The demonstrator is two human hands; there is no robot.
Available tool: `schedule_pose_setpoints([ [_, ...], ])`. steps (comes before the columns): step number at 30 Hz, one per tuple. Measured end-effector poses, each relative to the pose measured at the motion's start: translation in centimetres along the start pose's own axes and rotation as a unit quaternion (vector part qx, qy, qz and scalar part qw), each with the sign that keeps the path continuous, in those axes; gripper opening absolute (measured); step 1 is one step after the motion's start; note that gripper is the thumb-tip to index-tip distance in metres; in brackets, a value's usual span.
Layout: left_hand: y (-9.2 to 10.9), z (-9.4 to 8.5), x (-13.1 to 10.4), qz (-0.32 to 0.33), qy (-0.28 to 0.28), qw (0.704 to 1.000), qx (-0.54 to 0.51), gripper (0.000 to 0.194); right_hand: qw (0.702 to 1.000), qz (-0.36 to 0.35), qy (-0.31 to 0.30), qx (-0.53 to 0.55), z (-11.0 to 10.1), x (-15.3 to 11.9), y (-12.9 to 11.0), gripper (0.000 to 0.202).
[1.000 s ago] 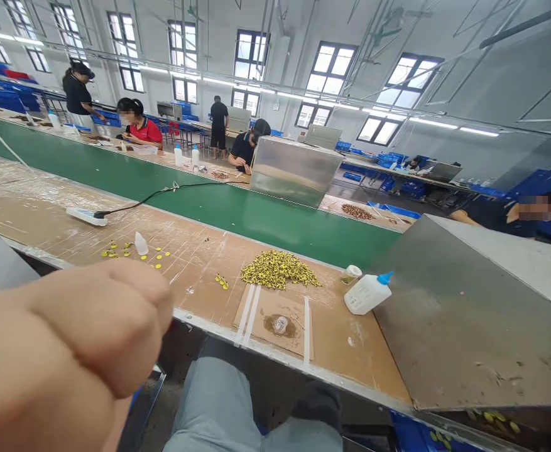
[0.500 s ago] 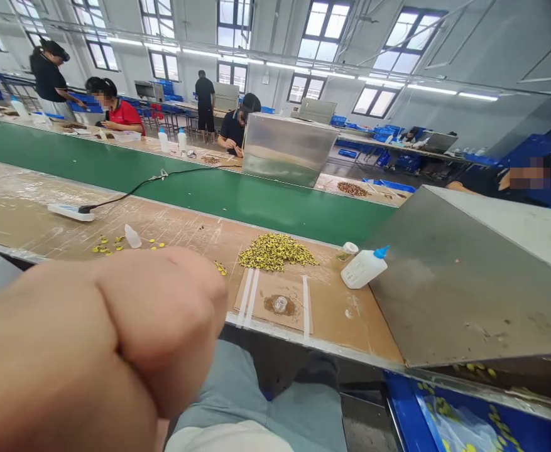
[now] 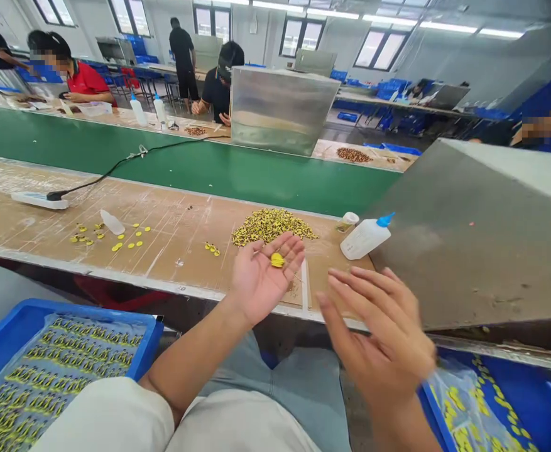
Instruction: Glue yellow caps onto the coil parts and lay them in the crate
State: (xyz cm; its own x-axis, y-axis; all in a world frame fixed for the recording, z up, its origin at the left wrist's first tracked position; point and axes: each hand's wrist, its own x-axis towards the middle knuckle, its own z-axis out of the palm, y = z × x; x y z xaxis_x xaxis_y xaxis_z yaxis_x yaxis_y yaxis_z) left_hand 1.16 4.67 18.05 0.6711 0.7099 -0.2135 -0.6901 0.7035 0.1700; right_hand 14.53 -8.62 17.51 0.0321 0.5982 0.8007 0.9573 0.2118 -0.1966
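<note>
My left hand [image 3: 259,285] is palm up over the front edge of the bench, fingers loosely stretched. A small stack of yellow discs [image 3: 278,260] lies on it near the finger bases. To its right my right hand [image 3: 381,333] hovers, fingers extended and nothing visible in it. Just behind my left hand is a heap of small yellow-and-dark pieces [image 3: 275,225]. A taped cardboard sheet [image 3: 320,285] lies partly hidden beneath that hand. The white squeeze bottle with a blue tip [image 3: 364,238] leans beside the heap, near a small jar [image 3: 348,221].
Loose yellow discs [image 3: 136,235] lie around a small dropper bottle [image 3: 112,221]. A blue tray [image 3: 146,345] of rowed pieces is at lower left; another blue bin [image 3: 543,402] is at lower right. A metal box [image 3: 482,251] borders the right. Across the green belt [image 3: 200,169], people sit working.
My left forearm and hand, large at the left before, are now in the middle, palm up with yellow discs. My right hand has come into view. The camera has tilted down, showing the left tray.
</note>
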Motion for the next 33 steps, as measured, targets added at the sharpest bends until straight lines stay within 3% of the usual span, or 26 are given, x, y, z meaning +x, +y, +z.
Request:
schedule_pose_setpoints([
  [4,-1.2,-2.1,0.8,-0.042,0.017,0.998,0.035,0.043,0.999,0.033,-0.023,-0.008,4.8,0.9,-0.3,0.029],
  [11,-1.0,-3.6,1.7,-0.06,-0.015,0.996,0.063,0.039,0.995,0.052,-0.08,-0.022,7.4,0.4,0.3,0.013],
  [19,-0.4,-4.7,2.5,-0.073,0.01,0.996,0.053,0.032,0.991,0.063,-0.122,0.003,8.2,0.2,0.7,0.009],
  [26,-0.1,-5.5,1.8,-0.066,-0.057,0.993,0.081,0.036,0.989,0.079,-0.119,0.029,8.5,-0.2,1.0,0.009],
  [33,0.2,-6.0,1.2,-0.078,-0.081,0.989,0.099,0.042,0.978,0.124,-0.142,0.093,8.1,-0.3,1.2,0.01],
])
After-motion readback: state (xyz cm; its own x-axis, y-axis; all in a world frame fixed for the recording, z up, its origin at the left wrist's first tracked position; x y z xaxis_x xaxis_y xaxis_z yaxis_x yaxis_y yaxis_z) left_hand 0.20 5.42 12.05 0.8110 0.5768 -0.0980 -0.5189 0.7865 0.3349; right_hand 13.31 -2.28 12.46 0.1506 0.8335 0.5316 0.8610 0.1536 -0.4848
